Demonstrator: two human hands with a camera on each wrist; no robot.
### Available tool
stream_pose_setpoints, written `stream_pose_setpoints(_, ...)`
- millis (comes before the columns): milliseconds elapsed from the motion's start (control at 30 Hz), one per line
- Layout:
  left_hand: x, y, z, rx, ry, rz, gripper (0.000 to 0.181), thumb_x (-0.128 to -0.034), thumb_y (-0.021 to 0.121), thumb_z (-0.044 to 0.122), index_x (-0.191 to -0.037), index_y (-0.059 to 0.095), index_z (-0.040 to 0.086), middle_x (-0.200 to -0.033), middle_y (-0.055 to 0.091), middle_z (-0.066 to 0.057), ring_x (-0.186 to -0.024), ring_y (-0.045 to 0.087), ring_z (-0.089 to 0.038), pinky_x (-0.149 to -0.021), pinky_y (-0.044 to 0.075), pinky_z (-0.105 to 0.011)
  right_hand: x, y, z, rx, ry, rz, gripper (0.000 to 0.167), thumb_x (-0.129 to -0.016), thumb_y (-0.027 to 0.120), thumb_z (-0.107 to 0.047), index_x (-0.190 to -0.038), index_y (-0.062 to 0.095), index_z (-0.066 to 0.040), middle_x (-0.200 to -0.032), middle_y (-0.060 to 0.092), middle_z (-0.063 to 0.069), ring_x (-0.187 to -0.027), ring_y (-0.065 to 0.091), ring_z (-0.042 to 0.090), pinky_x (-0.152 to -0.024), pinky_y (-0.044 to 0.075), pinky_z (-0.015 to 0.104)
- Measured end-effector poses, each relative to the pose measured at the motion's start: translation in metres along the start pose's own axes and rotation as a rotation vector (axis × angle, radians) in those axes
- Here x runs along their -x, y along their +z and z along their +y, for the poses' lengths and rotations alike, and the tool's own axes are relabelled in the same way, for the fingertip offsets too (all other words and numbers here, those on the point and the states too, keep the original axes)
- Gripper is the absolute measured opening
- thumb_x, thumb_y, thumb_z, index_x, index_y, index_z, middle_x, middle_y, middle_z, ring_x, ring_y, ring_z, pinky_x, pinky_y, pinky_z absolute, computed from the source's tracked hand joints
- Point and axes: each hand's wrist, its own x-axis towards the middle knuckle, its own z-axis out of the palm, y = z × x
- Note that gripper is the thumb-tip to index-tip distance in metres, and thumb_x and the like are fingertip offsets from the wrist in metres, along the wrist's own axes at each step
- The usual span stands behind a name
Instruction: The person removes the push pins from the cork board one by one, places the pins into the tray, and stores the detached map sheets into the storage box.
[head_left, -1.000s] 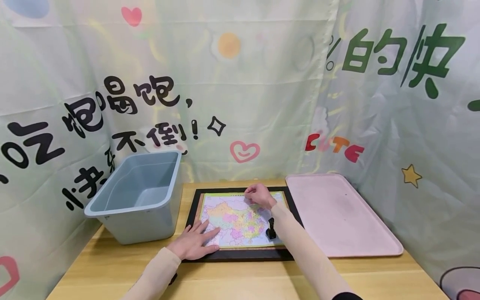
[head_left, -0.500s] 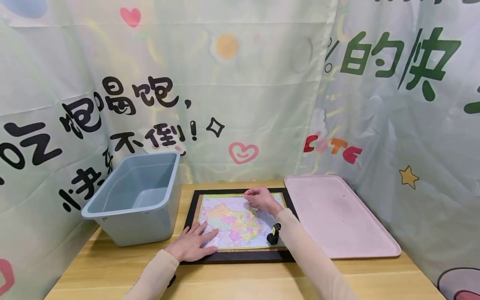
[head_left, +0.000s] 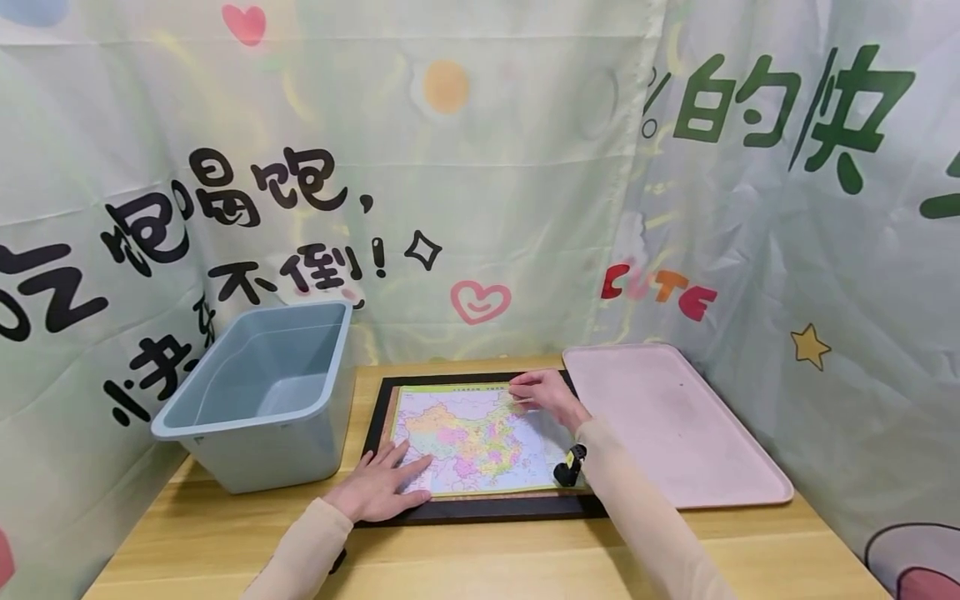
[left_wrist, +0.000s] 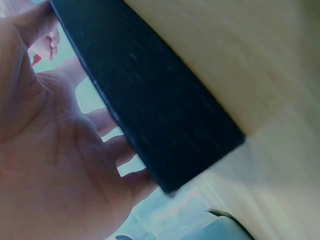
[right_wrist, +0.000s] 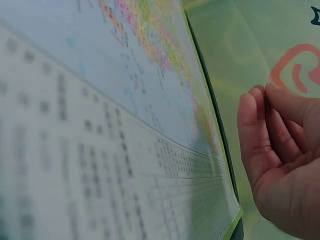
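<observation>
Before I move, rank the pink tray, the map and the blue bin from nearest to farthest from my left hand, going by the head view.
From your left hand:
1. The map: nearest, at the fingertips.
2. The blue bin: next, to the hand's left.
3. The pink tray: farthest, off to the right, past the map.
</observation>
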Motion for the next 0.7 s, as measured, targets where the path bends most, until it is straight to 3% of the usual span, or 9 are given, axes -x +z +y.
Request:
stream_pose_setpoints(200, 0.002, 0.003, -0.001, 0.012, 0.002, -0.004, 0.064, -0.0947, 0.043, 0.066, -0.149, 0.043, 0.033, -0.16, 0.027, -0.016, -0.148, 0.021, -0.043, -0.114, 0.017, -0.067, 0.007, -0.007, 0.003, -0.032, 0.013, 0.069, 0.026, -0.092, 0.068, -0.007, -0.114, 0.067, 0.007, -0.112, 0.069, 0.028, -0.089, 0.073, 0.024, -0.082, 0.058, 0.042)
stream_pose_setpoints(400, 0.0, 0.001, 0.0, 0.004, 0.006, 0.006, 0.064, -0.0947, 0.043, 0.066, -0.149, 0.043, 0.033, -0.16, 0.027, -0.016, -0.148, 0.021, -0.043, -0.114, 0.017, -0.067, 0.009, -0.025, 0.007, -0.052, 0.024, 0.115, 0.032, -0.091, 0.069, -0.007, -0.117, 0.064, 0.011, -0.109, 0.069, 0.027, -0.087, 0.074, 0.023, -0.078, 0.059, 0.035)
stream_pose_setpoints(700, 0.0, -0.002, 0.001, 0.001, 0.001, 0.0, 0.064, -0.0949, 0.044, 0.065, -0.149, 0.043, 0.033, -0.16, 0.027, -0.016, -0.148, 0.02, -0.042, -0.114, 0.017, -0.066, 0.015, -0.06, 0.01, -0.006, 0.036, 0.162, 0.035, -0.092, 0.068, -0.01, -0.119, 0.062, 0.012, -0.096, 0.074, 0.015, -0.077, 0.07, 0.012, -0.072, 0.059, 0.029)
